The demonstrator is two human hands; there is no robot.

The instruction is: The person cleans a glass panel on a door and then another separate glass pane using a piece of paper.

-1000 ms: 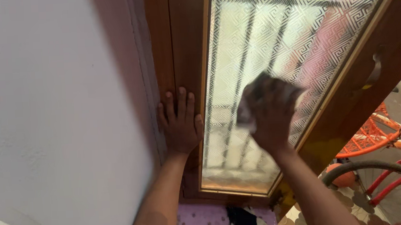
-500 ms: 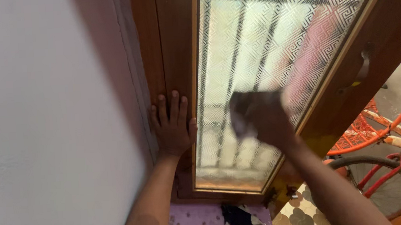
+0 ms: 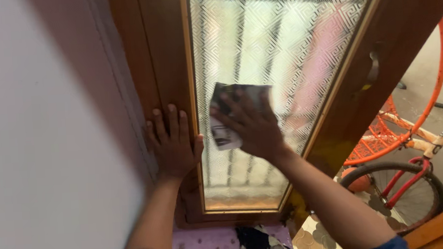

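A wooden-framed window with patterned frosted glass point(image 3: 288, 38) fills the upper middle of the view. My left hand point(image 3: 173, 145) lies flat against the brown wooden frame point(image 3: 158, 56) at the pane's left edge, fingers pointing up. My right hand point(image 3: 252, 127) presses a folded sheet of printed paper point(image 3: 221, 130) flat against the glass, near the pane's left side. Dark bars show faintly behind the glass.
A white wall point(image 3: 43, 135) stands at the left. A purple sill point(image 3: 213, 245) with dark scraps point(image 3: 254, 239) lies below the window. At the right, a red and orange bicycle point(image 3: 407, 144) stands outside, beyond the opened window sash with its handle point(image 3: 373, 69).
My right hand has slid the paper leftward across the glass, towards the frame. The view has shifted to the right; my left hand keeps its place on the frame.
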